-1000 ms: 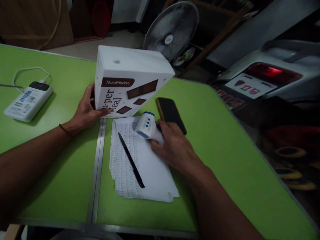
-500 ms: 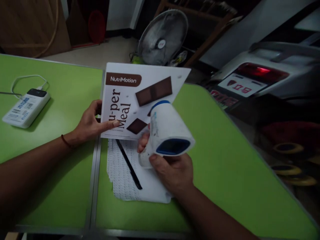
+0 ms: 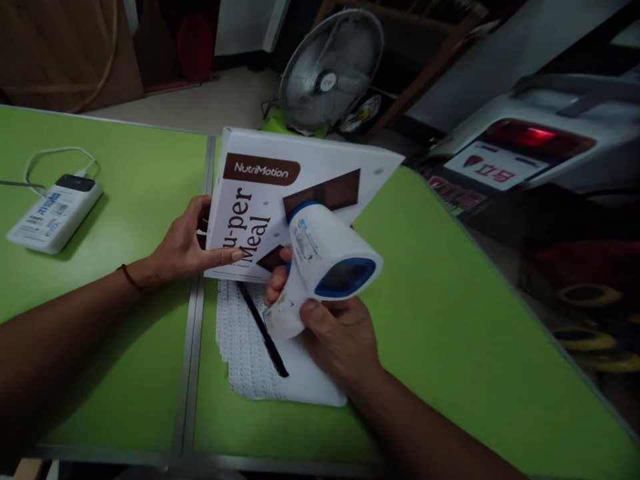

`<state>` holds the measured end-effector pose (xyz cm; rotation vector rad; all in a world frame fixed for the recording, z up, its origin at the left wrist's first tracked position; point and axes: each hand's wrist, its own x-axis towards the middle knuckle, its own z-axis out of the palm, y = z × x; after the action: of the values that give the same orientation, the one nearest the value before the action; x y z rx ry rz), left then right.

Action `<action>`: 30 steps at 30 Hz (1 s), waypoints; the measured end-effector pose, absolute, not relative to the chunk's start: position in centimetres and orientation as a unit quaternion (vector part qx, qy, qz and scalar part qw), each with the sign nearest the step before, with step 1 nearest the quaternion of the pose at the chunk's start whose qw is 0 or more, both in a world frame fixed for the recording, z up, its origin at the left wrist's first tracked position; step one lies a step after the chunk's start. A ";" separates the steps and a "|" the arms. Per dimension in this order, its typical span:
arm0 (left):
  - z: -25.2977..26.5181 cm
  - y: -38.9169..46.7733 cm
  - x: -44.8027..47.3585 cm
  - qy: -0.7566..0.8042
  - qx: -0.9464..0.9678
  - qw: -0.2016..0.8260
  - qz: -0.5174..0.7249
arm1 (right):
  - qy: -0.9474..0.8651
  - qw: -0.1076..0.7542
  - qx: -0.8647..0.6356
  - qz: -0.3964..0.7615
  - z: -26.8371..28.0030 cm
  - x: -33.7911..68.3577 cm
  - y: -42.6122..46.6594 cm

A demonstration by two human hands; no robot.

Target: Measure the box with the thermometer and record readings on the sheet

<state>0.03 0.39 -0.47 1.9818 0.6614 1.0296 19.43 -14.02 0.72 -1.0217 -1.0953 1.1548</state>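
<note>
Smooth green table (image 3: 465,347), one metal strip across it. One round wire-cage fan (image 3: 330,60) beyond. One white card box (image 3: 273,217), brown print, tilted over the paper's far end; contents hidden. My left hand (image 3: 183,243) grips its left edge, thumb on front. One paper pile (image 3: 257,377), ragged left edge, sheet count unclear. My right hand (image 3: 345,337) is wrapped round one pistol-shaped plastic gadget (image 3: 317,253), blue-rimmed, in front of the box. One white power bank (image 3: 55,213), rounded corners, cabled. One slim black pen (image 3: 264,333) on the paper.

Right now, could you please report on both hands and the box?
Left hand gripping white box. Right hand holding white handheld device. Device hiding part of box's front.
</note>
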 end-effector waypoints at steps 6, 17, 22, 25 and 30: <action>-0.1 0.4 0.0 0.249 0.793 0.382 0.404 | -0.463 0.587 -0.415 0.518 0.6 19.3 -14.1; -0.4 0.7 0.0 0.230 0.801 0.371 0.411 | -0.466 0.602 -0.417 0.497 1.2 18.9 -14.2; -0.4 0.7 -0.1 0.227 0.800 0.376 0.409 | -0.458 0.590 -0.436 0.503 1.0 18.9 -14.3; -0.4 0.7 0.0 0.231 0.800 0.373 0.409 | -0.454 0.588 -0.441 0.504 1.1 18.9 -14.4; -0.2 0.6 0.0 0.231 0.796 0.384 0.406 | -0.464 0.598 -0.430 0.493 1.1 18.9 -14.3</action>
<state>0.00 0.64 -0.22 2.0301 0.5882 1.0354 18.94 -14.27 1.15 -0.9967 -1.0756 1.1437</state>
